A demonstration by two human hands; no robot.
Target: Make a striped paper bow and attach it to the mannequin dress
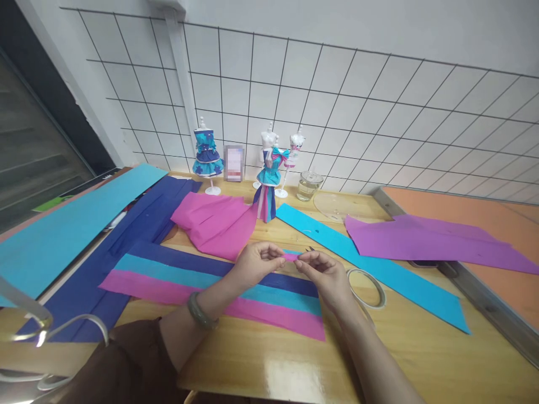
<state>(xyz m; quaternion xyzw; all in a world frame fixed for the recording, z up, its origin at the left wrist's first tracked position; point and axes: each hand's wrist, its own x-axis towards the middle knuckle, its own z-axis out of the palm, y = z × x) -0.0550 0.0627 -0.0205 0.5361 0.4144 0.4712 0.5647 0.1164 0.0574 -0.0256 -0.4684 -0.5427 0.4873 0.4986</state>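
Between the fingertips of my left hand point(261, 262) and my right hand point(326, 275) is a small strip of pink crepe paper point(290, 257), with a bit of light blue showing behind it. Each hand pinches one end. Beneath my forearms lies a striped sheet of crepe paper point(261, 294) in dark blue, light blue and pink bands. A roll of tape point(381, 296) rests on the table just right of my right hand. Dark pointed tips point(310, 249), perhaps scissors, show behind the right fingers; the remainder is hidden.
Small dress forms in paper dresses point(208, 154) point(269, 174) stand at the back, near a glass of liquid point(309, 185) and a phone point(234, 164). Pink paper point(214, 221), a blue strip point(404, 275), purple paper point(438, 241) and dark blue paper point(96, 280) lie around.
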